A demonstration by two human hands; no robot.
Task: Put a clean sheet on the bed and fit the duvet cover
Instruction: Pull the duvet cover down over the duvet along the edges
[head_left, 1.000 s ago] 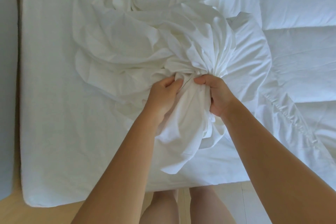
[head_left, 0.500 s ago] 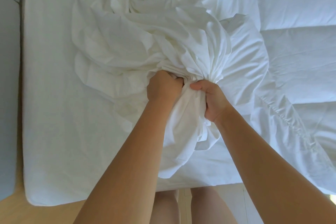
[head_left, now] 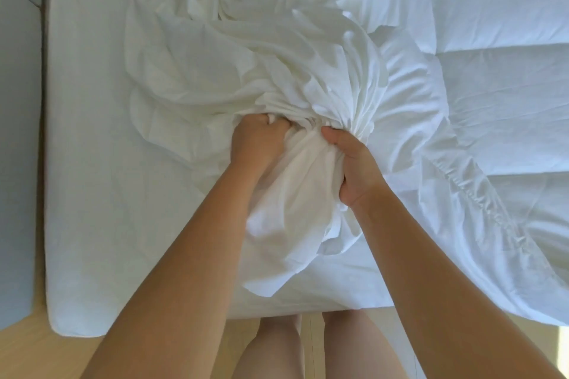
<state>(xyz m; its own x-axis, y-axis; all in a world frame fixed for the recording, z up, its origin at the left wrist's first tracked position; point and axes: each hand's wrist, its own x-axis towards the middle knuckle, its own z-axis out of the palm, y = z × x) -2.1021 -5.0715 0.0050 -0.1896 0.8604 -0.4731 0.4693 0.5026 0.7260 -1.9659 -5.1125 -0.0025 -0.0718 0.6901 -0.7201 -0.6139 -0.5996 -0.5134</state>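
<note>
I have my left hand and right hand side by side over the near edge of the bed, fingers of both curled tight round one gathered neck of white cloth. The cloth fans out crumpled across the mattress, though whether it is sheet or duvet cover I cannot tell. A quilted duvet lies to the right.

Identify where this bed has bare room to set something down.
Free: the flat mattress strip between its left edge and the bunched sheet. Crowded: the middle, where left hand and right hand grip it; the duvet covers the right.
</note>
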